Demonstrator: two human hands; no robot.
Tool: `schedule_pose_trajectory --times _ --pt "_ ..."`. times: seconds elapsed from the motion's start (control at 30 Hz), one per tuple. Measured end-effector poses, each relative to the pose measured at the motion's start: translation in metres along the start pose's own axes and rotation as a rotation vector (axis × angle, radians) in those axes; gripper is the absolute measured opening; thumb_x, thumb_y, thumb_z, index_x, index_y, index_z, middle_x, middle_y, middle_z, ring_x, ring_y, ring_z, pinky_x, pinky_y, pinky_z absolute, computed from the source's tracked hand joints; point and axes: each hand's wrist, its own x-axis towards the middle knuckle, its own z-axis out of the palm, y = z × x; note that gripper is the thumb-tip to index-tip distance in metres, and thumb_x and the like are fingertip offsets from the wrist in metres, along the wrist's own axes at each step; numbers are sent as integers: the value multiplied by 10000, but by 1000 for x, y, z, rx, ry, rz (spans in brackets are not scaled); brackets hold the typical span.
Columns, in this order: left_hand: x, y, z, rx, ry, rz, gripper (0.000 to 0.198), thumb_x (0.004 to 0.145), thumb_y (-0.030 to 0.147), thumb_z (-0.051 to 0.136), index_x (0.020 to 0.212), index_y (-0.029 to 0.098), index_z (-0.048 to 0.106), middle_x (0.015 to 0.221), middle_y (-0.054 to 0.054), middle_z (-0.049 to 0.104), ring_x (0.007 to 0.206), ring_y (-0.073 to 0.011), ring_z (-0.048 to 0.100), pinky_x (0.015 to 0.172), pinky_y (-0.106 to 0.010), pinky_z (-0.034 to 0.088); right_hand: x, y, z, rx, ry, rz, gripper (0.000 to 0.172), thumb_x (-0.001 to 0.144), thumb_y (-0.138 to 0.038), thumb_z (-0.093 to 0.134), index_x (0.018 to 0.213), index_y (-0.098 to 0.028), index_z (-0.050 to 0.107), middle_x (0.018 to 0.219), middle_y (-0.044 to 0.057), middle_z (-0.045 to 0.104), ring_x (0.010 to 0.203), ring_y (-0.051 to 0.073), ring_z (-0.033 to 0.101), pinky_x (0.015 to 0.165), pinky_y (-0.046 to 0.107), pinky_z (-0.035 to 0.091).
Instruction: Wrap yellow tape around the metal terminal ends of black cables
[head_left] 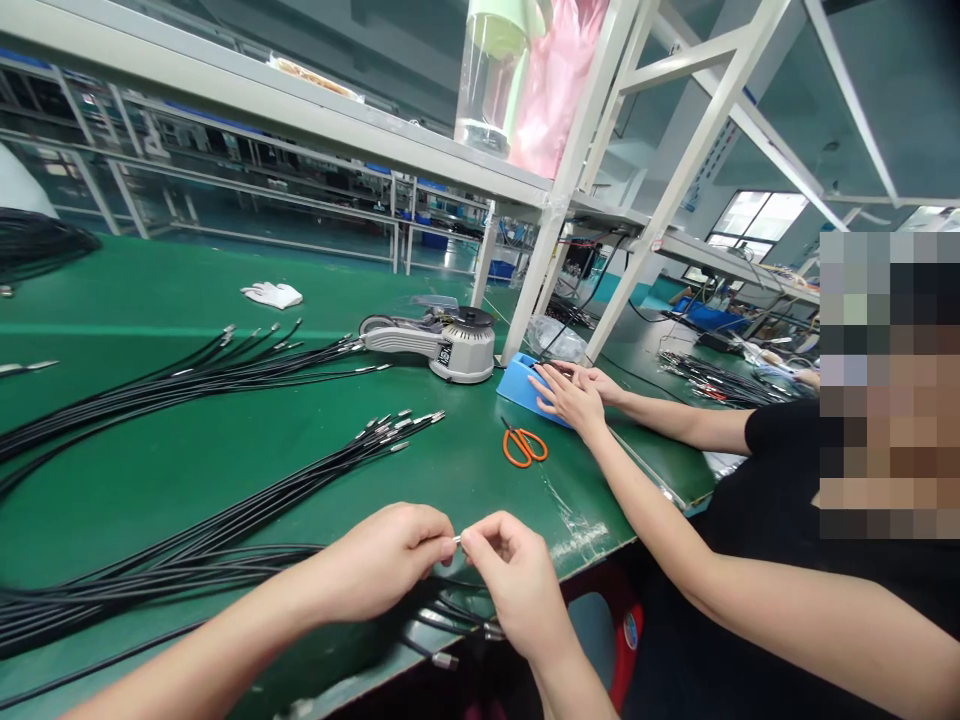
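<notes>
Three long bundles of black cable with metal-tipped ends lie fanned across the bench: a far bundle, a middle bundle and a near bundle, whose tips hang toward the near edge. I can't count the single cables in them with any certainty. The person's two hands sit close together at the near edge, just above the near bundle. The left hand is curled nearly closed, and the right hand pinches in thumb and forefinger. Between them, clamped at the fingertips, is one small metal cable tip.

The bench is covered by a green mat. Orange-handled scissors lie on it to the right, and a grey tape dispenser stands farther back. White gloves lie at the far left of the dispenser. A co-worker on the right has two hands, held apart only slightly and resting on a blue box. Beyond them, white shelving rises over the bench, more cables lie on a bench to the right, and daylight shows through a window.
</notes>
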Motion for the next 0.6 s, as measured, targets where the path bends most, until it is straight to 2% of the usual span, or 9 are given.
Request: schedule_pose_trajectory --times 0.13,0.2,0.27,0.33,0.4,0.43,0.53,0.6 --pt "-3 2 11 39 28 -8 297 857 296 416 697 173 634 648 19 599 635 -127 513 595 -201 353 -2 3 0 -38 -11 1 223 819 -342 579 693 -158 591 670 24 621 649 159 563 630 245 441" --pt "-6 1 7 59 -19 29 314 872 305 411 710 182 649 663 18 624 645 -128 533 604 -202 367 -3 4 -3 -47 -56 35 224 816 -338 578 677 -162 589 658 19 619 644 158 566 624 238 438" --pt "-6 -4 -4 75 -36 83 319 896 341 404 771 204 664 731 21 657 686 -128 564 638 -199 396 -3 5 -7 -103 -93 68 223 815 -329 570 666 -164 594 646 16 621 636 156 570 611 229 429" --pt "0 -17 -20 165 84 102 301 911 363 395 871 232 664 857 15 675 792 -137 588 728 -207 425 -5 7 -11 -220 -120 67 209 824 -300 542 678 -168 614 654 18 633 629 154 577 589 221 415" --pt "13 -37 -34 419 351 25 286 911 307 378 936 231 652 948 -25 658 917 -176 573 847 -265 418 -6 11 -17 -396 -182 0 184 808 -245 529 679 -176 641 681 28 655 638 162 595 584 224 404" --pt "21 -49 -39 474 402 -19 266 887 258 402 976 202 646 987 -70 644 975 -222 551 886 -326 404 -6 13 -20 -485 -230 -47 172 788 -215 534 674 -182 657 699 33 670 652 171 611 593 229 405" --pt "44 -78 -44 547 447 -88 251 820 151 422 899 126 660 954 -159 633 941 -296 542 859 -427 401 2 15 -32 -638 -322 -151 172 758 -192 549 662 -202 691 728 44 700 695 198 646 630 243 417" --pt "52 -87 -42 559 463 -109 273 825 140 390 785 128 660 889 -167 635 903 -305 545 829 -443 404 14 9 -37 -561 -281 -127 202 805 -246 524 708 -203 696 723 44 704 663 186 646 610 238 429"
